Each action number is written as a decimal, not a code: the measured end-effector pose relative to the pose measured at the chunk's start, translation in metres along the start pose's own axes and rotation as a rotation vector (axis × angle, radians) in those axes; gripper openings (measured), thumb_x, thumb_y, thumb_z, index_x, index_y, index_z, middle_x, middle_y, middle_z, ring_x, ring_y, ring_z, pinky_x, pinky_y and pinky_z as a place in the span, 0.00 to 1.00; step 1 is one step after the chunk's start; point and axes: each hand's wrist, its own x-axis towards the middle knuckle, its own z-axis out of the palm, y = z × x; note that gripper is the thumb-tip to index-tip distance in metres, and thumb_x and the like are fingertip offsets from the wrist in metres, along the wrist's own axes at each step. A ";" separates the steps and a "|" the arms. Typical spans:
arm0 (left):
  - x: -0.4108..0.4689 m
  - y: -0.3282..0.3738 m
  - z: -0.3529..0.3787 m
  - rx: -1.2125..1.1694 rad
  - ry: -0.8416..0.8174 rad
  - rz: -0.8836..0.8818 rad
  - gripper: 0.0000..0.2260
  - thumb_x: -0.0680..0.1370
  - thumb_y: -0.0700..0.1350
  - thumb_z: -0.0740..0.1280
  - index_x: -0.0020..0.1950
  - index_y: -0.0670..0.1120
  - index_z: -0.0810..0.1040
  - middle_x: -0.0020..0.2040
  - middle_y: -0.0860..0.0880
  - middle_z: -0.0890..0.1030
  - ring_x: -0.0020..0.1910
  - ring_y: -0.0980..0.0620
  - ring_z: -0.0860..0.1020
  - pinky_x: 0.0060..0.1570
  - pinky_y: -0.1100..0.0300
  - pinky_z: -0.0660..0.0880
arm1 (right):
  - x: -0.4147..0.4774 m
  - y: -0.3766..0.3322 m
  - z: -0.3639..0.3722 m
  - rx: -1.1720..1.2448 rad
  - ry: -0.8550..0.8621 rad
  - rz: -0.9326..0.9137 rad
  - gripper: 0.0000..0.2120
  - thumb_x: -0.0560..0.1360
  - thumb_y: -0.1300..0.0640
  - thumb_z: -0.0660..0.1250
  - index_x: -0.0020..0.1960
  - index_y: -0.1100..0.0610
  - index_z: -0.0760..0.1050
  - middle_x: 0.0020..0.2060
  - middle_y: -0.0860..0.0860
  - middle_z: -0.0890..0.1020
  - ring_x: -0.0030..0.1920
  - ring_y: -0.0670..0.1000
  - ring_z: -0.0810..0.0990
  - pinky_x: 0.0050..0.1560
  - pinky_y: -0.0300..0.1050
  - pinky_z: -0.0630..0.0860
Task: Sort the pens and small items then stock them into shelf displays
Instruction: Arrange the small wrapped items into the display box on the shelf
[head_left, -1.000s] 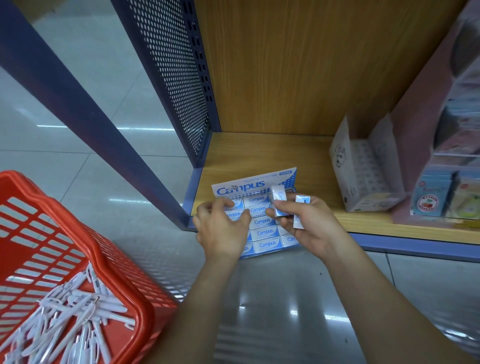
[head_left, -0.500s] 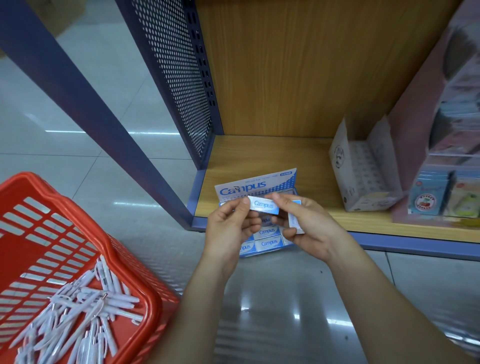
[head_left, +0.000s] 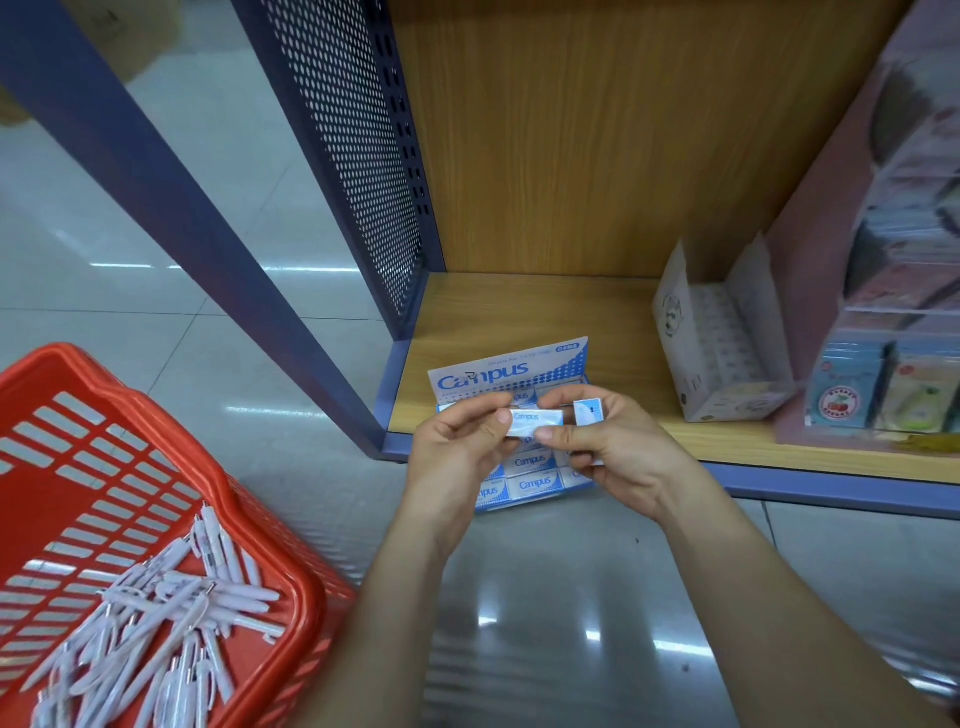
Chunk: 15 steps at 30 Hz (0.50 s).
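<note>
Just above the open Campus display box (head_left: 511, 371) at the shelf (head_left: 519, 312) front: one boxed eraser (head_left: 535, 422), long axis left-to-right, left hand (head_left: 457, 457) pinching its left end, right hand (head_left: 618, 457) its right end, the latter's fingers (head_left: 563, 399) also clasping a second eraser (head_left: 589, 413); the box's rows lie directly beneath.

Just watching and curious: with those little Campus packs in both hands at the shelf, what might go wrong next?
The Campus display box seems to jut past the shelf's front edge, so a nudge could tip it onto the floor. The right hand pinches a small pack with the left hand while holding a second pack; one might slip and drop.
</note>
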 end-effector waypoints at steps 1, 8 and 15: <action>0.000 -0.001 0.000 0.011 0.010 0.008 0.06 0.75 0.34 0.67 0.48 0.41 0.82 0.43 0.47 0.85 0.43 0.52 0.82 0.42 0.63 0.79 | 0.000 0.000 0.000 0.009 -0.002 -0.013 0.14 0.67 0.73 0.72 0.46 0.57 0.79 0.35 0.51 0.80 0.27 0.43 0.73 0.25 0.33 0.64; 0.000 -0.004 -0.002 0.012 0.098 -0.007 0.06 0.74 0.33 0.69 0.48 0.40 0.82 0.44 0.43 0.85 0.43 0.49 0.83 0.43 0.61 0.80 | -0.003 -0.001 -0.005 0.027 -0.046 -0.020 0.13 0.70 0.72 0.70 0.49 0.56 0.79 0.36 0.50 0.81 0.31 0.44 0.76 0.27 0.34 0.64; 0.001 -0.011 -0.003 0.117 0.221 -0.106 0.02 0.73 0.38 0.72 0.45 0.40 0.81 0.39 0.44 0.82 0.33 0.52 0.81 0.40 0.63 0.80 | -0.005 0.007 -0.008 -0.156 -0.003 -0.014 0.15 0.69 0.72 0.71 0.51 0.58 0.81 0.37 0.52 0.77 0.29 0.45 0.73 0.27 0.35 0.62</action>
